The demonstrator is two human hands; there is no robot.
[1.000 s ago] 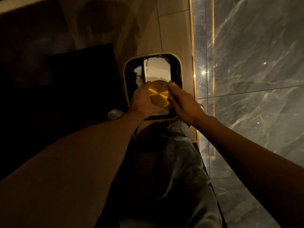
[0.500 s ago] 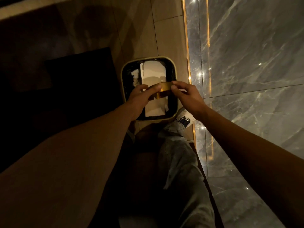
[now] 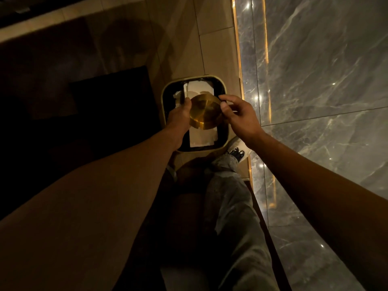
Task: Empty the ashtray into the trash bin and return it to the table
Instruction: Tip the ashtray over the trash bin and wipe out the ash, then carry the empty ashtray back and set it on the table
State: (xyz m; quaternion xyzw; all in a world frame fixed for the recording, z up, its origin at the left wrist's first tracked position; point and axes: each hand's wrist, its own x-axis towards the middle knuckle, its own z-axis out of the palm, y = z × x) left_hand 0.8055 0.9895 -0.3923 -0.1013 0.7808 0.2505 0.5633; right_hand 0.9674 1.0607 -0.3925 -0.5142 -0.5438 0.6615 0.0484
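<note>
your left hand (image 3: 178, 118) grips the left edge of the gold ashtray (image 3: 204, 111), fingers curled round its rim, and your right hand (image 3: 239, 116) pinches the right edge between thumb and fingertips, so both hands are clamped on it. you hold it directly above the open trash bin (image 3: 164, 95)

going by size, the grey marble wall (image 3: 325, 101) fills your right side, polished and veined, with a lit gold strip running along its base. the tan tiled floor (image 3: 182, 38) spreads ahead of you, falling into deep shadow on the left, where a dark rectangular mat (image 3: 113, 97) lies just beside the bin. your grey trouser leg (image 3: 237, 217) comes up from the bottom of the view, and a pale shoe (image 3: 237, 149) with dark laces sits at the bin's near right corner, close to the wall

the bin is a rounded square with a cream rim and a dark inside, standing on the floor between the mat and the wall. white paper (image 3: 201, 137) lies inside it, showing above and below the ashtray. the ashtray is round, brushed metal, its flat face turned up toward you and catching the light; you cannot tell from here whether that face is the base or the bowl
</note>
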